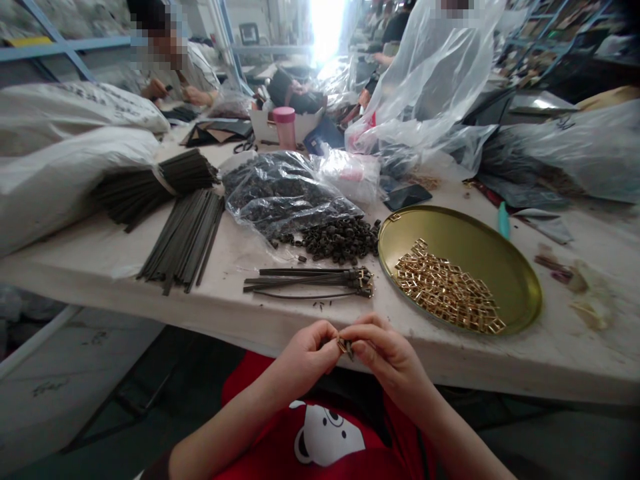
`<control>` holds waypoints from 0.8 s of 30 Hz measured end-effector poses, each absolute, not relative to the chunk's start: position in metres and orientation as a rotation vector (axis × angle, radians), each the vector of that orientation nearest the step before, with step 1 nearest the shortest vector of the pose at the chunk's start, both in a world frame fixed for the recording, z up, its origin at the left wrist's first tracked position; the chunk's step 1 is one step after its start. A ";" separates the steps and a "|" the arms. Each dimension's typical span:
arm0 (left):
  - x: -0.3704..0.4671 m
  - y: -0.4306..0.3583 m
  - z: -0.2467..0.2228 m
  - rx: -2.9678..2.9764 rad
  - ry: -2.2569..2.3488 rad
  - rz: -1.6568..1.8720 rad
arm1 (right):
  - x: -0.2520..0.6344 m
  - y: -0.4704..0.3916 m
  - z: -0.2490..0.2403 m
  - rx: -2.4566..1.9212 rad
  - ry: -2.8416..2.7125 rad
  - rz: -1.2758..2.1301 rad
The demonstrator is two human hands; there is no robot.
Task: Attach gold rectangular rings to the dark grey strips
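My left hand (316,347) and my right hand (387,348) meet just off the table's front edge, fingertips pinched together. Between them is a small gold buckle (343,345) with a short dark strap end at it; the fingers hide most of the strap. Just beyond my hands lie several dark straps (305,281) with gold buckles at their right ends. To the right, a round gold tray (470,233) bears a heap of loose gold buckles (445,287). A pile of small dark loops (340,240) spills from a clear plastic bag (285,187).
At the left lie a fanned stack of dark strips (185,240) and a tied bundle (155,183), beside white sacks (75,160). Farther back stand a pink-lidded jar (285,130) and large clear plastic (430,87). A person (175,73) works across the table.
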State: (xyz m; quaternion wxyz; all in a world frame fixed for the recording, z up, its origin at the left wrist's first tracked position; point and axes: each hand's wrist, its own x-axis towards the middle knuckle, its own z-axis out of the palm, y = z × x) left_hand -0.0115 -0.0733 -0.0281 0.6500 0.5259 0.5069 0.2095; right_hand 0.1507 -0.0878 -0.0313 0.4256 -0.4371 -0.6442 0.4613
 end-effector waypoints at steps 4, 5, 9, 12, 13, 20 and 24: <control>-0.011 -0.072 -0.026 1.222 1.170 0.447 | 0.153 -0.089 -0.036 -1.046 -1.598 1.227; -0.010 -0.072 -0.025 1.227 1.173 0.443 | 0.154 -0.089 -0.037 -1.036 -1.580 1.257; -0.009 -0.073 -0.023 1.235 1.188 0.422 | 0.156 -0.087 -0.041 -1.020 -1.627 1.252; -0.007 -0.075 -0.023 1.223 1.180 0.393 | 0.157 -0.086 -0.041 -0.998 -1.739 1.157; -0.007 -0.076 -0.024 1.211 1.174 0.384 | 0.157 -0.085 -0.041 -0.987 -1.765 1.138; -0.008 -0.078 -0.031 1.039 1.091 0.292 | 0.161 -0.088 -0.039 -1.042 -1.726 1.269; -0.008 -0.079 -0.029 0.970 1.050 0.265 | 0.161 -0.090 -0.040 -1.125 -1.546 1.497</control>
